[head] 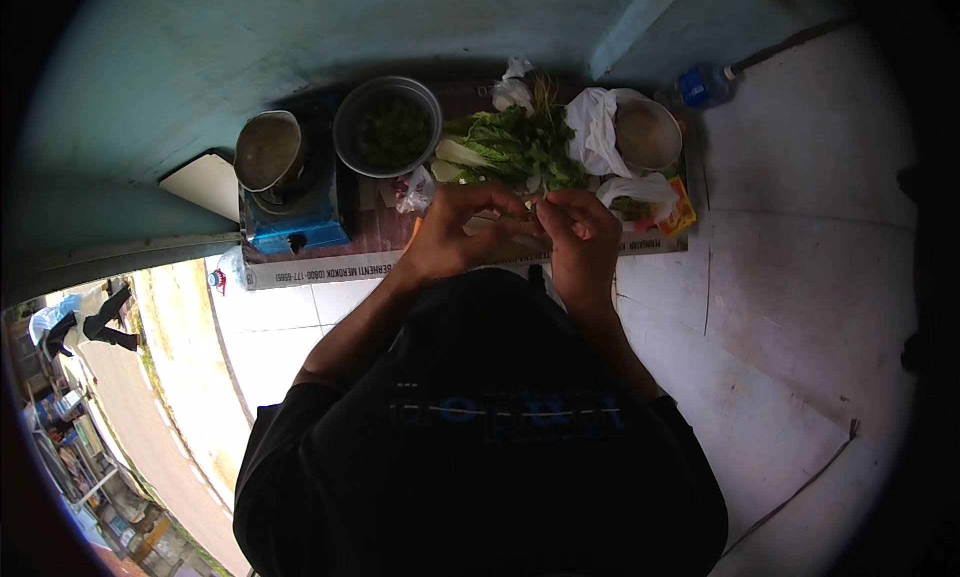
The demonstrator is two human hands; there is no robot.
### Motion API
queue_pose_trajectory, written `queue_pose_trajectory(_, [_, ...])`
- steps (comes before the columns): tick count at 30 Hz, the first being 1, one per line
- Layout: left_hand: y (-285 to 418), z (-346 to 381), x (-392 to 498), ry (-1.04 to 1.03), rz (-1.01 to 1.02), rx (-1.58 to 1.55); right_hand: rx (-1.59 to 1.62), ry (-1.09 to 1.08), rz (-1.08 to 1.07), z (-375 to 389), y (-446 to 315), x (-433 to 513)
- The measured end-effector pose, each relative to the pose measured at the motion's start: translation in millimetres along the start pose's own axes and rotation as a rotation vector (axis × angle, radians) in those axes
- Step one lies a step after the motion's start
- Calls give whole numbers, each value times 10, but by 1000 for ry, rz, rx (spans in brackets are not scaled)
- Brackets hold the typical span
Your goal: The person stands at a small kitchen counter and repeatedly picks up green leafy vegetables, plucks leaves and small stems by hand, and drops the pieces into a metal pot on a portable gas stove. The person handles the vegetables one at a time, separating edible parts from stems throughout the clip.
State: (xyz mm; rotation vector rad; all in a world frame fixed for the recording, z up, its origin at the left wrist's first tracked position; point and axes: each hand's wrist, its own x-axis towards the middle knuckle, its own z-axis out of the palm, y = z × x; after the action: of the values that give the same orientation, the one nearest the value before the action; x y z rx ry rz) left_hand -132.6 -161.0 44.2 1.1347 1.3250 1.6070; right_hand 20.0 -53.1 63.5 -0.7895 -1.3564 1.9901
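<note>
Over the low table, my left hand (463,220) and my right hand (585,228) meet fingertip to fingertip. A small piece (530,205) is pinched between them, mostly hidden by the fingers and too small to name. Just beyond the hands lie leafy greens (502,138) with pale stalks, and a bunch of herbs (559,145) with thin roots. A clear plastic bag (415,190) with small reddish contents is close to my left hand. Near my right hand rests a white plastic bag (641,194) with something green and red inside.
A metal pot (268,151) sits on a blue gas stove (300,230) at the left. Beside it is a metal bowl (388,84) of cut greens. To the right are another pot (651,134), a yellow packet (679,208) and a water bottle (705,85). A doorway opens at lower left.
</note>
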Motion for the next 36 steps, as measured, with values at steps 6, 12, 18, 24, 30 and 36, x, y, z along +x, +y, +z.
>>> queue_pose_trajectory(6, [182,139,10,58,-113,95,-57,19,-84,-14,-33,5])
queue_pose_trajectory(12, [111,234,58,109,-120,98,-48,29,-77,-63,-35,71])
queue_pose_trajectory(18, [35,235,69,163,-251,11,-39,-8,-87,-67,13,114])
queue_pose_trajectory(24, [-494,-59,104,274,-248,284,-47,10,-154,-74,35,204])
queue_pose_trajectory(30, [-1123,-1029,155,716,-269,656,42,-54,-53,-66,149,219])
queue_pose_trajectory(36, [-1209,-1347,162,758,-76,842,-25,-15,59,-66,216,178])
